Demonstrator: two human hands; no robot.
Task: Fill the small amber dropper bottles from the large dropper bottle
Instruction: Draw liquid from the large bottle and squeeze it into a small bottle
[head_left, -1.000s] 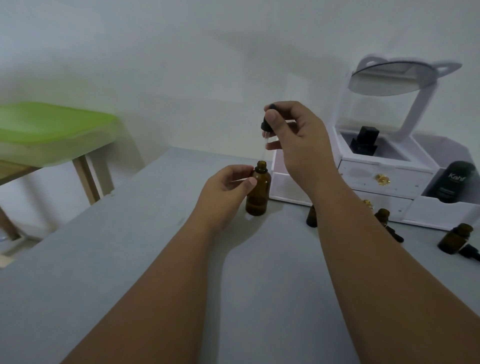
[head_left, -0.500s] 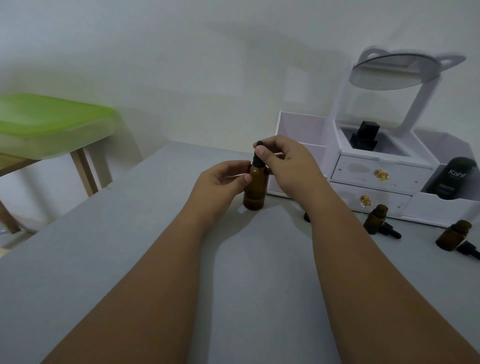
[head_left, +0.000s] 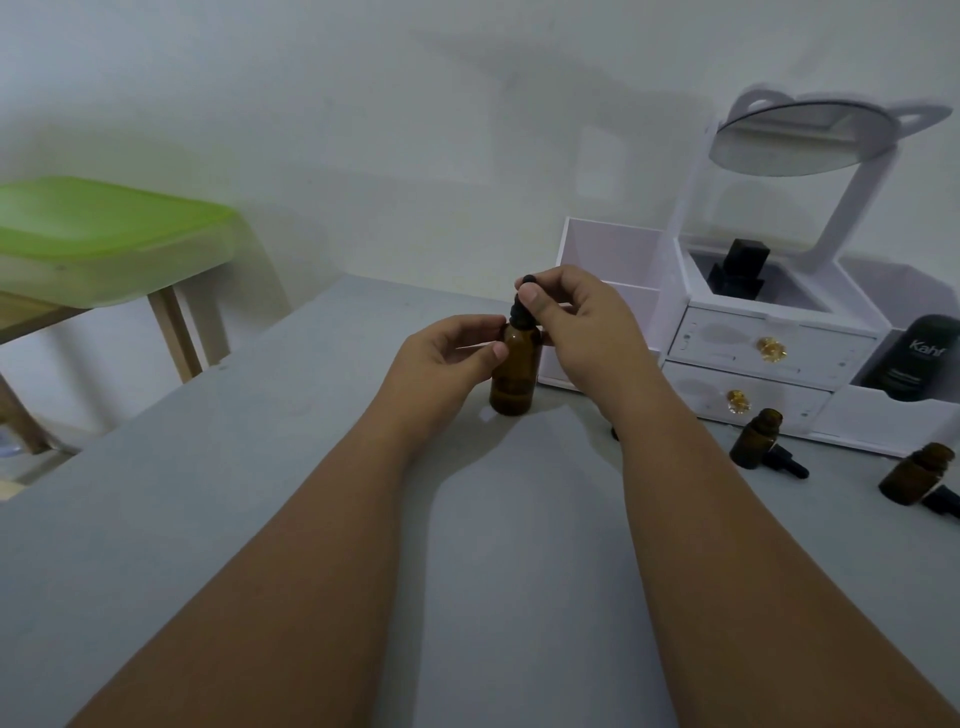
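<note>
The large dropper bottle (head_left: 513, 374) is standing on the table (head_left: 218, 509), just left of the drawer organizer (head_left: 769, 364). Two small bottles (head_left: 756, 439) (head_left: 917, 473) are standing before the organizer, each with a dropper cap (head_left: 787, 461) lying beside it. A Kahf bottle (head_left: 914, 358) is sitting in its right compartment.

A plain, pale grey-white wall (head_left: 363, 104) fills the far side, dimly lit and crossed by soft shadows. A matte grey tabletop (head_left: 208, 519) runs from near to far. At far left stands a light wooden-legged side table (head_left: 171, 332) carrying a translucent lime-green plastic lidded box (head_left: 104, 234).
</note>
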